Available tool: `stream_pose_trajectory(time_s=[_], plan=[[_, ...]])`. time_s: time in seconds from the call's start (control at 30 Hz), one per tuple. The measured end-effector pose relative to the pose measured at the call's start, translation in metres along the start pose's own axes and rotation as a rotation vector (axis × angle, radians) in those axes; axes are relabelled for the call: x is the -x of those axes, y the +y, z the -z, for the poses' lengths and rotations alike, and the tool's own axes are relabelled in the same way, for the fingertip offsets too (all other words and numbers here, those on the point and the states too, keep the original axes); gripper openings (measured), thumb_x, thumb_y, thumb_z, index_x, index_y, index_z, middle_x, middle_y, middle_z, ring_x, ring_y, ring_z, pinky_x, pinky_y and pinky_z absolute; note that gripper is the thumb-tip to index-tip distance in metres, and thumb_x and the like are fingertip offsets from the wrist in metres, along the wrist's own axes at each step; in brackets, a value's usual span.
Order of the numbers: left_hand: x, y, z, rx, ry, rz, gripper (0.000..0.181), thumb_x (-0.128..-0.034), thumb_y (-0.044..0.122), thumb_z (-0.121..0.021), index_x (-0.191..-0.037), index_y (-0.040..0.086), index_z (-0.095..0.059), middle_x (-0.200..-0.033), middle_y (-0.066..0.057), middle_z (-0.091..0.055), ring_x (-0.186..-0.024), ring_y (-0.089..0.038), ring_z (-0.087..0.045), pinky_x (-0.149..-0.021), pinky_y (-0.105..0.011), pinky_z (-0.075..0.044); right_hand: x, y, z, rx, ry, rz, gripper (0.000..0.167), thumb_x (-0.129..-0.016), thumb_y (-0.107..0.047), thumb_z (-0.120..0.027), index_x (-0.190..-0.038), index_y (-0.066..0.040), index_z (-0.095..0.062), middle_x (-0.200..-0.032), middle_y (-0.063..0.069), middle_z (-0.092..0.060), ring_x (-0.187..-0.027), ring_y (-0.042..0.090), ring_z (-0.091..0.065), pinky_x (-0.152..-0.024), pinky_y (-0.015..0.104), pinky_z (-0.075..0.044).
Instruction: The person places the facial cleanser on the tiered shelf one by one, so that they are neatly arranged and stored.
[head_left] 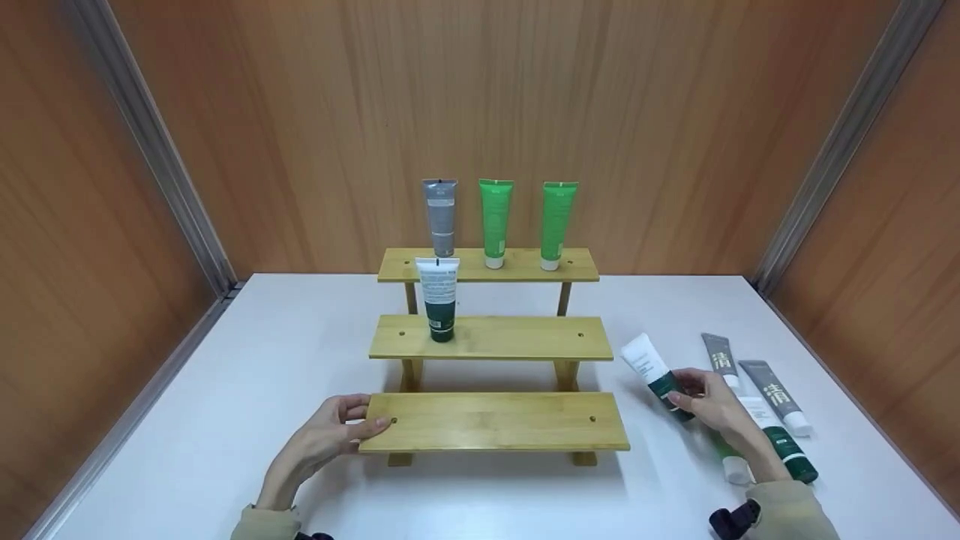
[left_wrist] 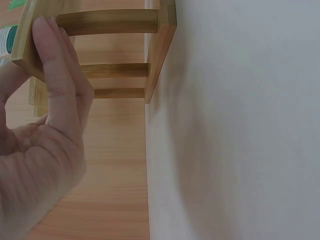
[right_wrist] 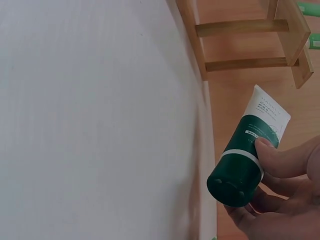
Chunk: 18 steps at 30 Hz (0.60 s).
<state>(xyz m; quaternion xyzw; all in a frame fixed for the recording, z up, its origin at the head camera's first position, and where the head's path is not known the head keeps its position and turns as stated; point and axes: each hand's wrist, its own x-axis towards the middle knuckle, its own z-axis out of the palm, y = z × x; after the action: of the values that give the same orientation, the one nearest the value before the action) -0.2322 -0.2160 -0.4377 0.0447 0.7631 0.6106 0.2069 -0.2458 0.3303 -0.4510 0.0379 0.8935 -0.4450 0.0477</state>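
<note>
My left hand [head_left: 324, 435] grips the left end of the lowest step of a three-step wooden display rack [head_left: 495, 424], thumb on top and fingers underneath; the left wrist view shows those fingers [left_wrist: 60, 75] against the board. Above the table, right of the rack, my right hand [head_left: 712, 405] holds a white and dark green squeeze tube [head_left: 646, 361] by its green capped end, tilted, white end towards the upper left. A similar tube [head_left: 439, 296] stands cap down on the middle step. On the top step stand a grey tube [head_left: 441, 217] and two green tubes [head_left: 496, 217].
On the white table [head_left: 187, 450] by my right hand lie two grey tubes [head_left: 774, 394], another white and dark green tube [head_left: 784, 446] and a green tube [head_left: 731, 457], partly hidden by the right hand and wrist. Wood-grain walls [head_left: 315, 135] enclose the table at the back and sides.
</note>
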Motion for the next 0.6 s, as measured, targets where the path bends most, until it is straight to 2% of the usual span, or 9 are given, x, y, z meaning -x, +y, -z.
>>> stream_pose_trajectory(time_s=[0.07,0.27,0.47,0.53,0.6], plan=[[0.0,0.0,-0.001,-0.008,0.016,0.009,0.086,-0.0908,0.031,-0.076,-0.147,-0.016,-0.031,-0.132,-0.023,-0.06,-0.095,-0.013,-0.068,-0.082,-0.03,-0.058,0.0,0.0,-0.001,-0.014,-0.01,-0.005,0.059,-0.099,-0.013,-0.059,-0.147,0.012,-0.036,-0.142,0.034,-0.047,-0.121,0.038,-0.049,-0.105,0.05,-0.042],[0.001,-0.001,-0.002,-0.031,0.036,0.014,0.087,-0.0908,0.031,-0.076,-0.147,-0.017,-0.03,-0.136,-0.027,-0.057,-0.097,-0.015,-0.068,-0.086,-0.034,-0.059,0.002,-0.003,-0.002,-0.076,-0.031,-0.017,0.062,-0.103,-0.016,-0.054,-0.152,0.011,-0.027,-0.146,0.034,-0.043,-0.122,0.036,-0.047,-0.102,0.042,-0.042],[0.0,-0.001,0.0,-0.025,0.017,0.013,0.087,-0.0922,0.03,-0.074,-0.148,-0.018,-0.027,-0.136,-0.027,-0.057,-0.098,-0.015,-0.068,-0.086,-0.034,-0.059,0.003,-0.011,-0.002,-0.124,-0.023,0.0,0.065,-0.104,-0.019,-0.053,-0.154,0.01,-0.023,-0.15,0.033,-0.04,-0.126,0.033,-0.048,-0.109,0.046,-0.04],[-0.001,-0.002,0.0,-0.025,0.017,0.013,0.088,-0.0924,0.03,-0.074,-0.148,-0.018,-0.026,-0.137,-0.028,-0.056,-0.099,-0.015,-0.068,-0.086,-0.034,-0.059,0.004,-0.014,-0.003,-0.13,-0.016,0.019,0.065,-0.104,-0.019,-0.053,-0.154,0.01,-0.024,-0.149,0.032,-0.042,-0.124,0.031,-0.049,-0.107,0.041,-0.041],[-0.001,-0.003,0.0,-0.032,0.022,0.009,0.088,-0.0921,0.03,-0.074,-0.148,-0.019,-0.027,-0.136,-0.028,-0.057,-0.098,-0.014,-0.068,-0.085,-0.034,-0.059,0.005,-0.017,-0.003,-0.13,-0.005,0.037,0.063,-0.105,-0.02,-0.053,-0.154,0.008,-0.026,-0.147,0.03,-0.045,-0.122,0.028,-0.05,-0.102,0.032,-0.042]])
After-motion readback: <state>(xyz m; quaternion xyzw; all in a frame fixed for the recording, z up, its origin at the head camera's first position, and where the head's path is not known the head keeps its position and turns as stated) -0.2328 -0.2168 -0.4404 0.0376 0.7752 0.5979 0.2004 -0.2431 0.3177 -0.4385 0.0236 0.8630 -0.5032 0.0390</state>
